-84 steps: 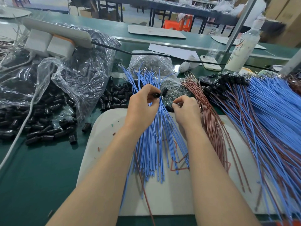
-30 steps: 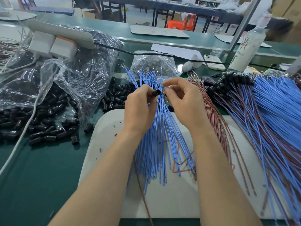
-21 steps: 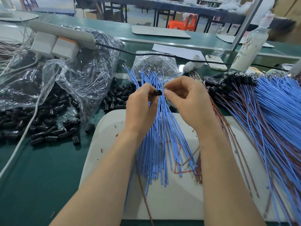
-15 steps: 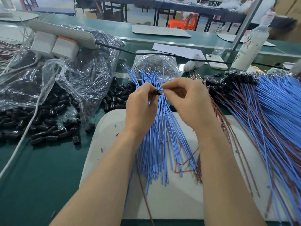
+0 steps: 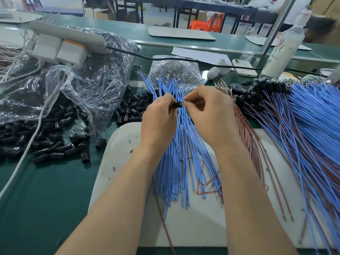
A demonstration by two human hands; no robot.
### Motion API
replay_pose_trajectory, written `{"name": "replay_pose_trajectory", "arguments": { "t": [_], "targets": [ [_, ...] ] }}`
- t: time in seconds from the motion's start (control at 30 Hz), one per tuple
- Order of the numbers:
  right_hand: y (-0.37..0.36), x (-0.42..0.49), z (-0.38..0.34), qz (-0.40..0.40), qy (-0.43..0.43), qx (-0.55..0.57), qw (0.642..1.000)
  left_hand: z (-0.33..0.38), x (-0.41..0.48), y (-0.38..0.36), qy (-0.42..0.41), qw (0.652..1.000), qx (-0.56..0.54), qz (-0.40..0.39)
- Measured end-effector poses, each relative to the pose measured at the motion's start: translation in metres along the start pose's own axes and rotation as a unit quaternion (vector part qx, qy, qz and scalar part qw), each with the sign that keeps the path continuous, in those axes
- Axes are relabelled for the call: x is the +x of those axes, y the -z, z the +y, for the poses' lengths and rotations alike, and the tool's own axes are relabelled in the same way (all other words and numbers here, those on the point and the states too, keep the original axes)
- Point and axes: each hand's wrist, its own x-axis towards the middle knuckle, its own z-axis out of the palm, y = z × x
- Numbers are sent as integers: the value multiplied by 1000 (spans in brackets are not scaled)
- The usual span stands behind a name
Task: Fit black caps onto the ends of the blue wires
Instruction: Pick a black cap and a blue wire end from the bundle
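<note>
My left hand (image 5: 158,120) pinches a small black cap (image 5: 177,104) between thumb and fingertips, above a fan of loose blue wires (image 5: 181,153) lying on a white board (image 5: 198,225). My right hand (image 5: 209,115) meets it from the right, its fingertips pinching a small part at the cap's open end; what that part is stays mostly hidden. Loose black caps (image 5: 47,144) lie in a heap at the left. A large bundle of blue and brown wires with black caps fitted (image 5: 298,126) fans out at the right.
Crumpled clear plastic bags (image 5: 88,85) and a white power strip (image 5: 68,36) with chargers sit at the back left. A small bag of parts (image 5: 174,70), a phone (image 5: 243,68), a white bottle (image 5: 281,50) and a black cable (image 5: 184,59) lie behind the wires. Brown wires (image 5: 246,137) lie right of my hands.
My right hand came up from the table to meet my left hand and has held its fingertips at the black cap since. Both hands have stayed almost still over the last second.
</note>
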Motion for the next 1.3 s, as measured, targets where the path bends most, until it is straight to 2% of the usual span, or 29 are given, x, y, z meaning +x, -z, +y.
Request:
{"name": "replay_pose_trajectory", "arguments": {
  "t": [0.33, 0.47, 0.7, 1.03, 1.13, 1.3],
  "targets": [
    [-2, -1, 0, -2, -13, -11, 1000, -1, -1, -1, -9, 999, 35, -6],
    [-3, 1, 4, 4, -19, -15, 1000, -1, -1, 0, -36, 998, 58, -15],
    [0, 6, 20, -6, -54, 43, 998, 1, 0, 8, -64, 996, 56, -41],
    [-3, 6, 25, -5, -72, 88, 994, 3, -1, 8, -58, 993, 17, -98],
    [-2, 6, 23, 0, -72, 123, 990, 1, -1, 7, -63, 995, 11, -81],
    [-2, 6, 17, 7, -100, 208, 973, -3, 0, 6, -15, 998, -48, -34]
  ]
}}
